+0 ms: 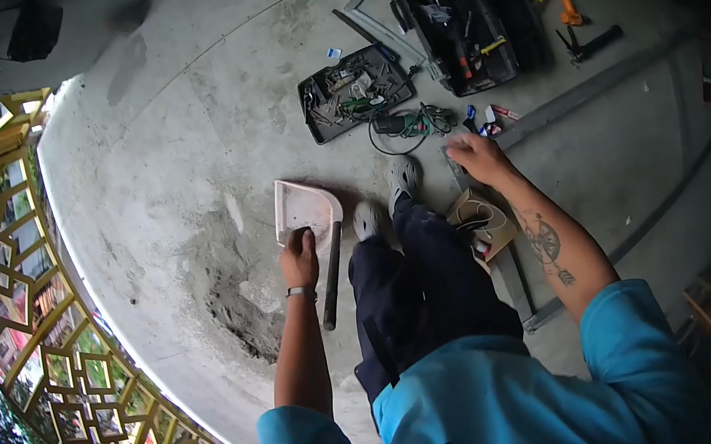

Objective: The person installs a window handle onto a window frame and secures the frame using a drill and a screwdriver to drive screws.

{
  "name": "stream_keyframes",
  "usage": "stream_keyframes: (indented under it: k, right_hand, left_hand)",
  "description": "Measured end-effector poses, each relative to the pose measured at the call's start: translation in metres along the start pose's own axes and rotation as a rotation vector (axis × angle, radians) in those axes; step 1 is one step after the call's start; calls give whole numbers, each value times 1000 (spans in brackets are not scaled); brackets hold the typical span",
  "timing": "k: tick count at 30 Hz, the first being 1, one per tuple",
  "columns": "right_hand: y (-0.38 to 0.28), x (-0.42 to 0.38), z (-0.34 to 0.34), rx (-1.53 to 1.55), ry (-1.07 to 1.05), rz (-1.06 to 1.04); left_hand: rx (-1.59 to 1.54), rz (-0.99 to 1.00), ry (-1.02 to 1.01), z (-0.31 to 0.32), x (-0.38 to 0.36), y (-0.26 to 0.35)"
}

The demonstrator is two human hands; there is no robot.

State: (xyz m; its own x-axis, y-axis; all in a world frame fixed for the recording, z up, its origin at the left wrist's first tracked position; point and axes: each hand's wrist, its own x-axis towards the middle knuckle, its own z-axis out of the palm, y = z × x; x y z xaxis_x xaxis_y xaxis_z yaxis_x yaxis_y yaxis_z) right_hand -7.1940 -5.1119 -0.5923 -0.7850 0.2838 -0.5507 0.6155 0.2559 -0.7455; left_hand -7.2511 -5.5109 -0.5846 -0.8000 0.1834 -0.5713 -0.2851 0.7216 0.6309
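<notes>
My left hand (299, 260), a dark band at its wrist, is closed with the thumb beside curled fingers. It overlaps the lower edge of a pale pink dustpan (301, 204) in this view; whatever its fingers hold is hidden. The dustpan's long dark handle (334, 277) slants down just right of that hand. My right hand (479, 159) reaches forward with its fingers bent and pinched together, and I cannot tell what is in them. Below that hand, a corner of a grey metal frame (575, 98) lies on the floor, along with an open cardboard box (498, 242) containing a pale cable.
A green power tool (401, 126) with coiled cord lies ahead, near a tray of small parts (323, 129) and an open black toolbox (470, 5). An orange tool (568, 6) and a caulking gun (594, 44) lie right. Rough rubble (239, 312) and a yellow lattice railing (69, 364) are left.
</notes>
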Motion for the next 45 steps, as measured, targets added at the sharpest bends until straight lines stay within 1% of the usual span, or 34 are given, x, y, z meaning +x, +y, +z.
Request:
stream_keyframes:
  k: [2, 3, 4, 5, 7, 8, 9, 10, 11, 13, 16, 18, 20, 21, 22, 24, 25, 27, 28, 29, 30, 31, 32, 33, 34, 35, 36, 38, 39, 40, 41, 42, 43, 45]
  right_hand:
    - [-9, 65, 16, 1, -43, 40]
    - [-7, 94, 26, 11, -66, 79]
    - [-2, 122, 36, 3, -78, 92]
    - [6, 149, 47, -93, -82, 92]
    - [40, 196, 72, -257, -94, 133]
    - [53, 225, 81, -266, -95, 143]
    - [65, 248, 91, -369, -117, 138]
    - [80, 270, 103, -471, -147, 133]
    - [100, 297, 117, -534, -114, 138]
    - [129, 345, 141, -525, -22, 161]
    - [197, 422, 180, -479, 129, 184]
    - [191, 446, 201, -377, 257, 214]
    - [192, 470, 222, -339, 399, 158]
    - [178, 476, 228, -361, 395, 236]
    - [184, 488, 235, -413, 411, 224]
    - [190, 494, 242, -225, 436, 309]
    - [196, 490, 248, -226, 434, 310]
    - [201, 472, 254, 392, 539, 305]
    - [199, 456, 249, 643, 521, 336]
    - [193, 431, 243, 896, 495, 364]
    - [195, 408, 238, 1055, 409, 460]
    - [195, 385, 233, 1248, 165, 597]
    - [160, 352, 231, 1357, 68, 760]
    - [162, 323, 229, 1324, -81, 799]
    - [158, 293, 231, 1239, -182, 707]
    - [143, 265, 226, 1201, -322, 718]
    - [137, 243, 225, 1121, -385, 773]
    - [126, 212, 221, 952, -433, 675]
    - [125, 206, 213, 883, -513, 609]
    - [128, 203, 207, 815, -593, 545]
    - [135, 209, 200, 818, -583, 552]
    - [145, 225, 192, 517, -629, 376]
    - [155, 243, 186, 216, -666, 201]
    - [203, 296, 192, 143, -216, 97]
  left_hand:
    - [54, -32, -5, 40, 24, 20]
    - [316, 161, -16, 77, 28, -17]
    - [607, 70, -266, 91, 19, -2]
    - [680, 221, -457, 107, 15, -10]
    - [635, 179, -630, 127, 13, -10]
    - [631, 199, -551, 133, 19, -10]
    - [625, 213, -477, 134, 27, -7]
    - [584, 123, -535, 128, 41, 2]
    - [544, 34, -586, 121, 57, 7]
    - [473, 80, -478, 110, 68, -2]
    - [397, 15, -487, 97, 86, -4]
    - [377, 1, -505, 94, 92, -8]
    - [370, -13, -497, 90, 93, -14]
    - [360, -11, -482, 88, 92, -18]
    - [353, -4, -466, 85, 92, -21]
    - [360, -4, -447, 83, 92, -25]
    - [363, -20, -457, 84, 93, -24]
    - [343, -34, -471, 85, 93, -22]
    - [333, -28, -471, 87, 96, -19]
    - [265, -104, -556, 88, 105, -14]
    - [201, -176, -641, 90, 117, -11]
    - [-182, -345, -550, 99, 134, -13]
    - [-566, -508, -446, 113, 153, -18]
    - [-695, -541, -262, 129, 175, -19]
    - [-821, -574, -82, 148, 195, -20]
    - [-886, -568, 103, 174, 212, -22]
    - [-949, -557, 292, 193, 227, -20]
    - [-1173, -726, 332, 202, 245, -10]
    - [-1078, -593, 292, 206, 249, -20]
    - [-1119, -580, 380, 215, 250, -24]
    - [-1146, -623, 410, 224, 248, -29]
    - [-1169, -667, 441, 224, 251, -25]
    - [-1203, -826, 481, 222, 255, -15]
    - [-1236, -851, 424, 225, 255, -10]
